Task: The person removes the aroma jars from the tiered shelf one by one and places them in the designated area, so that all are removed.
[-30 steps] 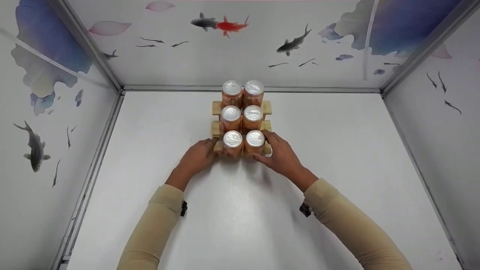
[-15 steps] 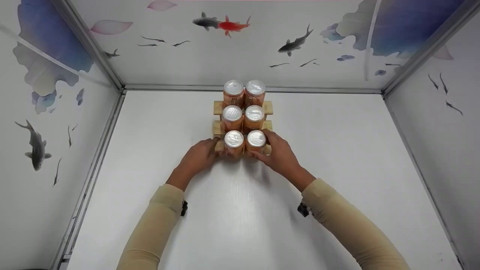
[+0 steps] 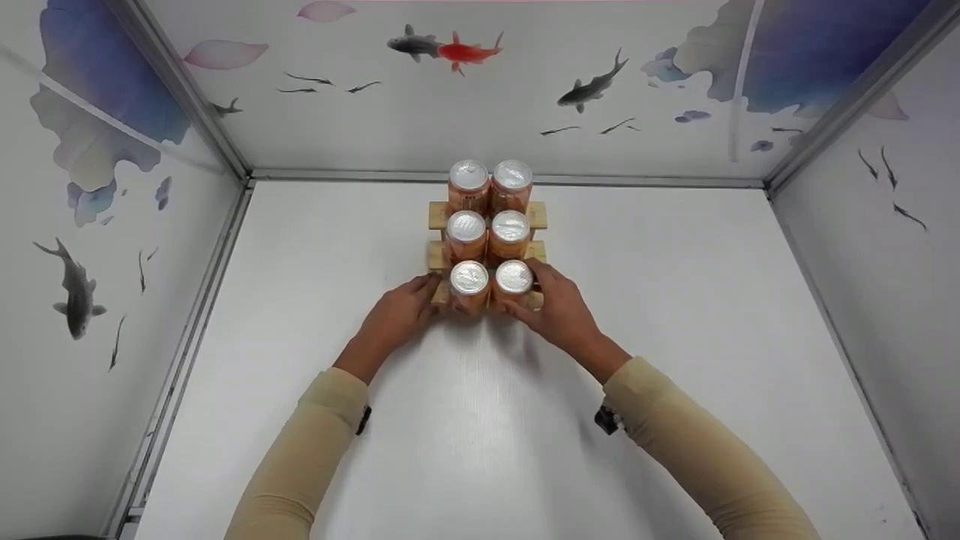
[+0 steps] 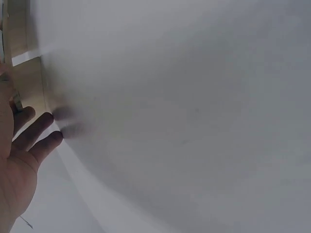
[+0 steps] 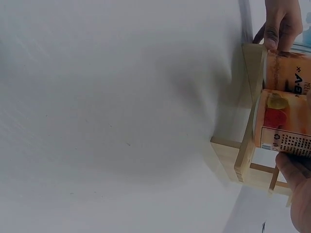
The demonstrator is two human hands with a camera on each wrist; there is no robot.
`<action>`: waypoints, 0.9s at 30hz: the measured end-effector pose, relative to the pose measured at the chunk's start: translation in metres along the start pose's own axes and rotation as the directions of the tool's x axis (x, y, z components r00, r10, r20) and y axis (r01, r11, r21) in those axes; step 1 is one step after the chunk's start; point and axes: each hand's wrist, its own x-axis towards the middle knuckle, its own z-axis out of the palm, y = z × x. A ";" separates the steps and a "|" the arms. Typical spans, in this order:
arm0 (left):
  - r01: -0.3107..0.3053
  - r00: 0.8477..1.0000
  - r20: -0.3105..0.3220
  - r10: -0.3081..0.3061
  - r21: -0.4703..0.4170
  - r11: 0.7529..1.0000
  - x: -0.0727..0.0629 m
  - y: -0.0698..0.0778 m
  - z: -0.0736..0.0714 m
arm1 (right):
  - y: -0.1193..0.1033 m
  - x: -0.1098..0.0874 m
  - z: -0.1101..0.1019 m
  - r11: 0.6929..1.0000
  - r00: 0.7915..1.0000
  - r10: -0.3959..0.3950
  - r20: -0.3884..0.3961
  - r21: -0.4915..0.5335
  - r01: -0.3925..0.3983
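A stepped wooden rack (image 3: 441, 256) stands on the white table with several orange-labelled cans with silvery lids, in pairs on its steps. My right hand (image 3: 561, 306) holds the front right can (image 3: 514, 279), thumb at the front and fingers round its right side; in the right wrist view, the can (image 5: 282, 116) sits on the lowest step. My left hand (image 3: 399, 309) pinches the left end of that step, close to the front left can (image 3: 469, 279). In the left wrist view, the outer fingers of the left hand (image 4: 22, 165) reach the tabletop; its thumb is hidden there.
Behind the rack, the back wall (image 3: 337, 127) with painted fish rises close to the rear cans (image 3: 469, 177). Side walls (image 3: 885, 225) enclose the table (image 3: 480, 435) at left and right.
Both hands keep almost the same places on the can and the rack. The whole scene has shifted very slightly to the right in the head view.
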 end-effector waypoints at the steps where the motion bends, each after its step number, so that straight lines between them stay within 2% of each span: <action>1: 0.002 1.000 0.003 -0.002 -0.001 1.000 0.000 0.000 0.000 | 0.000 0.000 0.000 1.000 1.000 0.004 0.001 0.006 -0.004; 13: 0.005 1.000 -0.013 -0.005 -0.010 1.000 -0.003 0.001 0.000 | 0.004 -0.003 -0.009 0.999 1.000 0.010 -0.016 0.033 -0.009; 18: 0.007 1.000 -0.005 -0.007 -0.014 1.000 -0.004 0.002 0.000 | 0.010 -0.007 -0.017 1.000 0.999 -0.001 -0.041 0.009 0.002; 27: -0.016 0.999 -0.032 0.016 -0.013 1.000 -0.002 0.001 -0.001 | 0.027 -0.011 -0.036 0.999 0.997 -0.005 -0.078 -0.042 0.001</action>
